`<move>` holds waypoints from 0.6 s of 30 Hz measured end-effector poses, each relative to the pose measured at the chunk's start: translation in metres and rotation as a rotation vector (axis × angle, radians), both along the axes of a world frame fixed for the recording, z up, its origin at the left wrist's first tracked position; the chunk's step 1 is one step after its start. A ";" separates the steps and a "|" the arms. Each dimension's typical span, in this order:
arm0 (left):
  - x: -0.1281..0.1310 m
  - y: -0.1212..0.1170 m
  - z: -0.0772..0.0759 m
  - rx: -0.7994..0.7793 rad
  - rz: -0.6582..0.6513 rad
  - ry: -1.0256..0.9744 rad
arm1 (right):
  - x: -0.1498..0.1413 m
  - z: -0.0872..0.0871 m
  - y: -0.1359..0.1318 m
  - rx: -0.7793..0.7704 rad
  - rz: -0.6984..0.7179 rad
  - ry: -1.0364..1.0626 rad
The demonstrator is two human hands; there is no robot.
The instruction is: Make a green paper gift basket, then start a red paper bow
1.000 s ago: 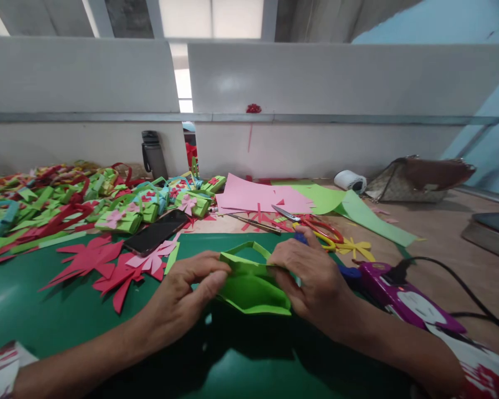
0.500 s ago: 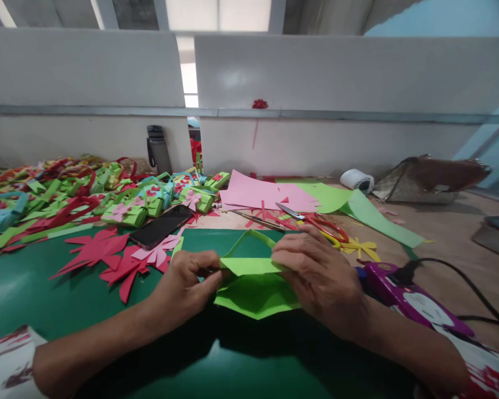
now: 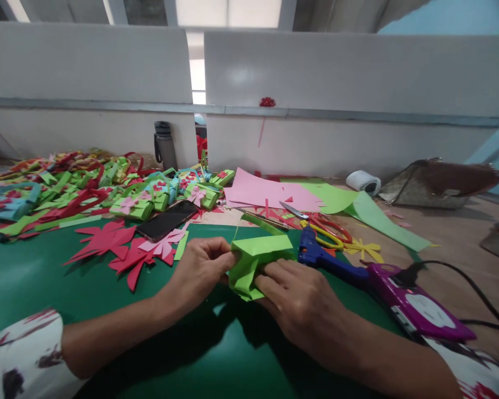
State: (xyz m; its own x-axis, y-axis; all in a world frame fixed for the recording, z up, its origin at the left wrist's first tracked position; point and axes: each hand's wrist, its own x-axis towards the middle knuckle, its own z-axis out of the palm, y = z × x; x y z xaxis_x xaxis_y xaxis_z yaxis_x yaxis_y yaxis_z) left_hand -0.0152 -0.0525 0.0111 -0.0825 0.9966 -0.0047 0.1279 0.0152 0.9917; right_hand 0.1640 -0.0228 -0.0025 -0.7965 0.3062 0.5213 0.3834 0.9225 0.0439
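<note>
1. Just below centre, left hand [image 3: 208,269] pinches green paper bag [image 3: 261,246]; right hand [image 3: 299,293] grips its right side.
2. Right of centre: blue glue gun [image 3: 330,262], close beside.
3. Centre-left: phone [image 3: 166,220], red flowers [image 3: 106,241].

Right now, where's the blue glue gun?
In the head view, the blue glue gun lies right of centre, just beyond the right hand and beside the purple power strip.

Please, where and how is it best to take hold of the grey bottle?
Probably around the bottle's upright body, just below its dark lid, reaching from the near side over the heaped paper pieces: they crowd its base, and the white panel stands behind.
</note>
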 end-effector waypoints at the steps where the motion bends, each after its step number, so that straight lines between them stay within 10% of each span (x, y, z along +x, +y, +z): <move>1: 0.001 0.001 -0.001 -0.038 -0.007 -0.055 | -0.001 0.000 -0.001 -0.018 -0.020 -0.021; 8: 0.004 0.004 -0.010 -0.143 -0.068 -0.250 | 0.001 0.005 0.000 -0.329 0.013 -0.171; 18: -0.017 0.011 -0.016 -0.104 -0.219 0.006 | 0.003 -0.001 0.002 -0.348 0.026 -0.233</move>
State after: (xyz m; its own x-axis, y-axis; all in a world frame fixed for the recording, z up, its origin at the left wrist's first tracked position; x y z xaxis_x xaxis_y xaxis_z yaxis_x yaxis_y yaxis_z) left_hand -0.0317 -0.0413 -0.0049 0.1347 0.9850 -0.1080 0.1457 0.0881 0.9854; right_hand 0.1666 -0.0208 -0.0039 -0.8906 0.4109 0.1949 0.3769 0.9067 -0.1892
